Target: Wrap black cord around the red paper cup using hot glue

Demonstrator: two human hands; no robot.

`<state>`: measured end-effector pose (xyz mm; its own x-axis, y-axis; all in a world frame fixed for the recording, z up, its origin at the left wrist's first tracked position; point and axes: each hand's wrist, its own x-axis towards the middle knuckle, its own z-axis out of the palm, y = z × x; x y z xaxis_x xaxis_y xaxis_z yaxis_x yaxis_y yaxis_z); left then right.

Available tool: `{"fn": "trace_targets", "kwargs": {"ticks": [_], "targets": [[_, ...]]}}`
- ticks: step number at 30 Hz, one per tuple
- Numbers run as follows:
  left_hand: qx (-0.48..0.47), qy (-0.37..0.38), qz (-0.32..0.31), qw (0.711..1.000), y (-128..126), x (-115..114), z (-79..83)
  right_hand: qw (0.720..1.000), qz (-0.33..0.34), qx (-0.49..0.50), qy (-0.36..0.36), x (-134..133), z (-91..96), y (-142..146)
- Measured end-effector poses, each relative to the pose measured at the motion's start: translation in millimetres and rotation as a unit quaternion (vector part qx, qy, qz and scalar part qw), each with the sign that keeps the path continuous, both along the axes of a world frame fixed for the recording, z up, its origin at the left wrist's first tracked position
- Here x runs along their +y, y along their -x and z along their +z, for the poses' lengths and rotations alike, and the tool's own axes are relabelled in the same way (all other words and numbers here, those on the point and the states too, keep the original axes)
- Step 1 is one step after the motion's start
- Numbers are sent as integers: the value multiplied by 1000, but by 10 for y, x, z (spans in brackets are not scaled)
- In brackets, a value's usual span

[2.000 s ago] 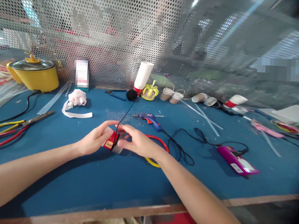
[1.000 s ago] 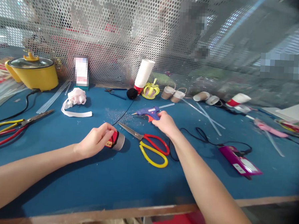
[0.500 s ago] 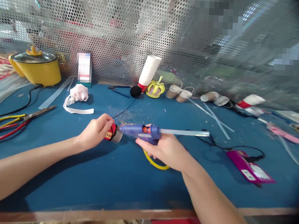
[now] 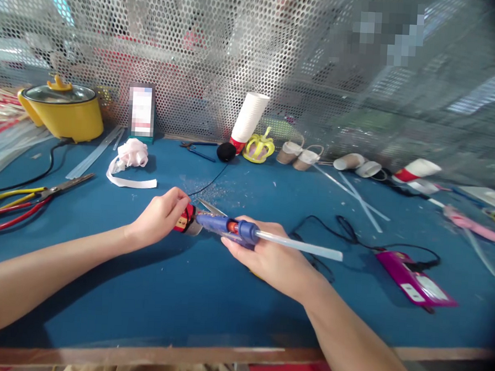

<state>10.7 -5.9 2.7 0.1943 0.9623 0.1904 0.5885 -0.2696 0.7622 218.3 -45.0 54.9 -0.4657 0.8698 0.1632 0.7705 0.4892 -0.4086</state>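
My left hand (image 4: 158,218) is closed around a small red cup piece (image 4: 183,221) with a black band, its open end facing right. My right hand (image 4: 274,260) grips a blue hot glue gun (image 4: 217,224). The gun's nozzle is at the cup piece's rim; whether it touches, I cannot tell. From the back of the gun a translucent glue stick (image 4: 302,246) juts out to the right. Behind the gun the pointed metal blade of a cutting tool (image 4: 211,208) shows on the table, the rest mostly hidden by my right hand.
Red-and-yellow-handled pliers (image 4: 43,199) lie at left, near a crumpled white ribbon (image 4: 130,160). Along the back stand a yellow pot (image 4: 68,115), a phone (image 4: 142,111), stacked paper cups (image 4: 250,118) and a yellow crown-shaped piece (image 4: 259,148). A purple power strip (image 4: 412,283) with cords lies right.
The back of the glue gun has swung down and toward me, so the glue stick now slants downward to the right. My left hand has hardly moved with the cup piece.
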Motion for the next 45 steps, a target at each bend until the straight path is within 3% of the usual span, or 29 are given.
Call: {"fn": "trace_targets", "kwargs": {"ticks": [34,40,45], "targets": [[18,2,-16,1000,-12,-32,34,999,-3,2,43,-24,40,1],[9,-9,-35,999,7,-34,-3,1000,-17,-10,20,65,-37,-72],[14,-22,-53,998,16,-51,-12,997,-56,-16,42,111,-60,-86]]}}
